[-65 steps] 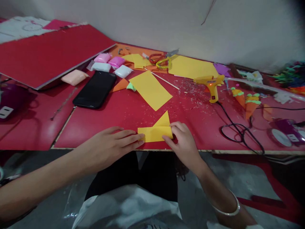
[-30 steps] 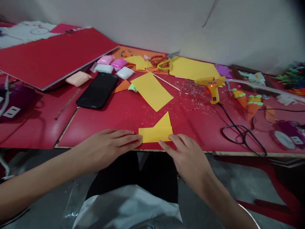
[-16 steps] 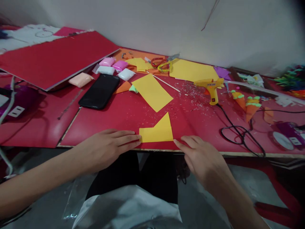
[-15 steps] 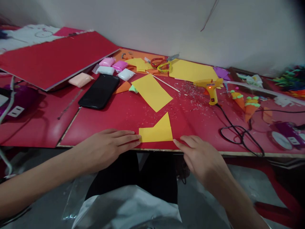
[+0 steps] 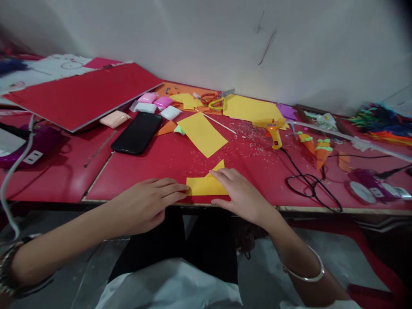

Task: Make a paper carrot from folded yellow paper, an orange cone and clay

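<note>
A folded yellow paper (image 5: 202,186) lies near the front edge of the red table, with a pointed corner sticking up at its back right. My left hand (image 5: 149,201) rests at its left end, fingertips on the paper and fingers stretched out side by side. Over the right end lies my right hand (image 5: 240,193), its fingers on the paper and the thumb apart, low at the front. Behind them is a flat yellow sheet (image 5: 203,134). The part of the folded paper beneath my right hand is hidden.
A black phone (image 5: 137,133) and soft packets (image 5: 115,119) lie to the left. Scissors (image 5: 216,101) are at the back. A yellow glue gun (image 5: 272,128) with a lit red light, its looped black cable (image 5: 304,180) and orange cones (image 5: 322,155) are to the right.
My right hand has moved left from the paper's right corner onto its right part. My left hand stays at the left end. The camera view has shifted slightly.
</note>
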Demonstrator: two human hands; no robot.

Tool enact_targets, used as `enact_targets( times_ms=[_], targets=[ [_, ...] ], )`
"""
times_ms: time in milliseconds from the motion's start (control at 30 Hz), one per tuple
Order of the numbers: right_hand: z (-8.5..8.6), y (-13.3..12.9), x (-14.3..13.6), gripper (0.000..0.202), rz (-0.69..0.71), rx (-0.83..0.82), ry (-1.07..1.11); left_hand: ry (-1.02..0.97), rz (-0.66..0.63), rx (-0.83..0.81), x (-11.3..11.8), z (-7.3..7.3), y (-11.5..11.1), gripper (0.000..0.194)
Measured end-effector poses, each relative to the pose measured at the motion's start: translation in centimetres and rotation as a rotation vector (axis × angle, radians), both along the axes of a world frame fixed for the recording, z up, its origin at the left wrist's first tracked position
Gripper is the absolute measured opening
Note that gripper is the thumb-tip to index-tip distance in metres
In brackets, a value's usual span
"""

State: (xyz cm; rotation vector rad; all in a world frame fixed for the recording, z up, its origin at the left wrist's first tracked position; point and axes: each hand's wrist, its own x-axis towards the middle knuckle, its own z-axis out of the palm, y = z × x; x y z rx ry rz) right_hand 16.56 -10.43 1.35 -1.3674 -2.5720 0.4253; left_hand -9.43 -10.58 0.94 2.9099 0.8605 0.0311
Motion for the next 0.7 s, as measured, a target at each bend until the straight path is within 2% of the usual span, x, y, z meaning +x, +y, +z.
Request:
enact_targets(
  times_ms=[67,167,333,433,533,633,700],
  targets=[
    [-0.1,0.2,-0.2,0.054,0.002,-0.016,0.000,-0.028,-0.007,-0.012,-0.1,0.1,0.2,0.046],
    [0.3,0.3,0.1,0.039,0.021,-0.058,0.057,-0.087,-0.035,-0.046,-0.2,0.7,0.8,0.035],
    [1.9,0.4,0.6,0.022,-0.005,-0.060,0.182,-0.329,0.068,0.009,0.7,3.3,2.1,0.026],
    [3.1,0.7,0.9,0.019,-0.036,0.062,0.240,-0.487,0.120,0.069,2.4,4.9,3.1,0.026],
    [4.2,1.5,0.9,0.018,-0.088,0.238,0.272,-0.536,0.137,0.085,4.7,5.8,4.5,0.029],
    [4.8,2.9,0.8,0.020,-0.100,0.359,0.321,-0.501,0.168,0.110,6.8,5.8,6.3,0.031],
    [4.7,4.3,0.7,0.021,-0.101,0.404,0.371,-0.479,0.239,0.202,7.9,5.3,7.5,0.029]
  ],
)
